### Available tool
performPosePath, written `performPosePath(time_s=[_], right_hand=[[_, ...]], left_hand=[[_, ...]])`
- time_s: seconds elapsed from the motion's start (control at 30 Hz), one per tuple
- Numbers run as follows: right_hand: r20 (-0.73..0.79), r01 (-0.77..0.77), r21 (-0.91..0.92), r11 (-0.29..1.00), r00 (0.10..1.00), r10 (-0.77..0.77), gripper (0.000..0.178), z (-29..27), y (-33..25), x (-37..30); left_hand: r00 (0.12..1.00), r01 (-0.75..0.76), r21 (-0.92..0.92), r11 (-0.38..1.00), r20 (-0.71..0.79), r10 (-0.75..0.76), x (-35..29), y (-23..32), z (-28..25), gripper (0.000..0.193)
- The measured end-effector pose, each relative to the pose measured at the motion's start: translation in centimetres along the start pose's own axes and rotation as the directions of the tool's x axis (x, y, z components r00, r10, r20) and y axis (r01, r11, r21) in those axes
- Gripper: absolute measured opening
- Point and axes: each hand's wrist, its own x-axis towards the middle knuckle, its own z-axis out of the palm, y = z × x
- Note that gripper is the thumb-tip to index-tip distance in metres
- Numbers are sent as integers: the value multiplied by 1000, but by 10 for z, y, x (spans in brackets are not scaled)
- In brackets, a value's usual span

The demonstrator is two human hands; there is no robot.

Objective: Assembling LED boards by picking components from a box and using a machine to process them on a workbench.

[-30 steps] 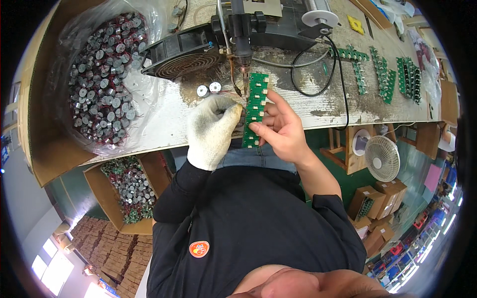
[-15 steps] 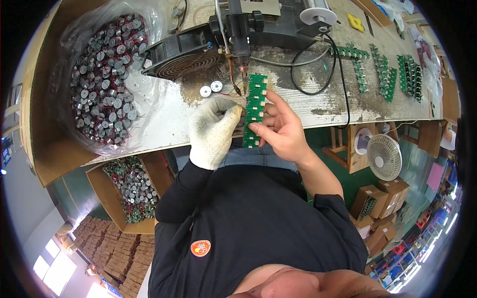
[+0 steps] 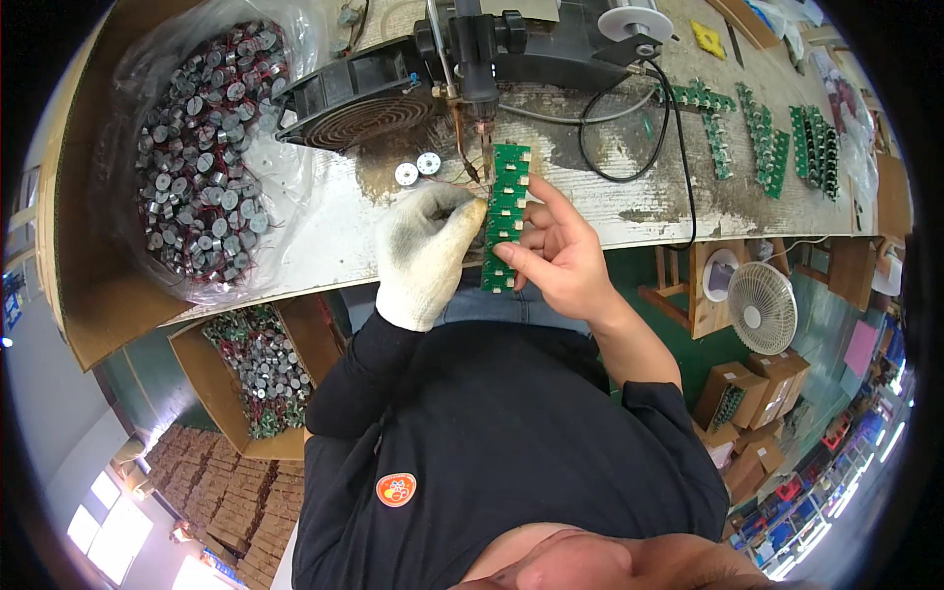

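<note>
My bare right hand [image 3: 559,258] grips a long green circuit board strip [image 3: 507,218] by its right edge, thumb on its face, holding it lengthwise away from me. Pale connectors dot the strip. My left hand [image 3: 425,258], in a white knitted glove, is pinched closed against the strip's left edge; whatever lies between its fingertips is hidden. Just beyond, a soldering iron [image 3: 481,108] points down from a stand, its tip beside the strip's far end. A thin copper-coloured tube [image 3: 460,143] angles toward that tip. Two small round white-faced motors [image 3: 417,169] with thin wires lie beyond the glove.
A plastic bag [image 3: 295,211] of wired motors [image 3: 202,157] fills a carton at left. A black fan [image 3: 359,103] stands near the iron. A black cable [image 3: 678,147] loops at right, before more green boards [image 3: 762,143]. Another carton [image 3: 211,393] sits below the table edge.
My gloved left fingers have shifted slightly up toward the iron, still pinched. The board in my right hand has barely moved, its far end a touch higher.
</note>
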Motion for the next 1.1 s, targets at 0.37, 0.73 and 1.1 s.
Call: performPosePath(time_s=[0.37, 0.73, 1.1], right_hand=[[-12, 33, 12, 999, 999, -33, 70, 1, -2, -1], [-5, -1, -15, 1000, 1000, 1, 70, 2, -1, 1], [-101, 17, -51, 999, 995, -22, 70, -4, 3, 3]], left_hand=[[997, -72, 66, 995, -1, 72, -1, 7, 4, 13], [1000, 5, 15, 1000, -17, -5, 0, -3, 0, 15], [745, -547, 630, 552, 64, 664, -8, -14, -68, 40]])
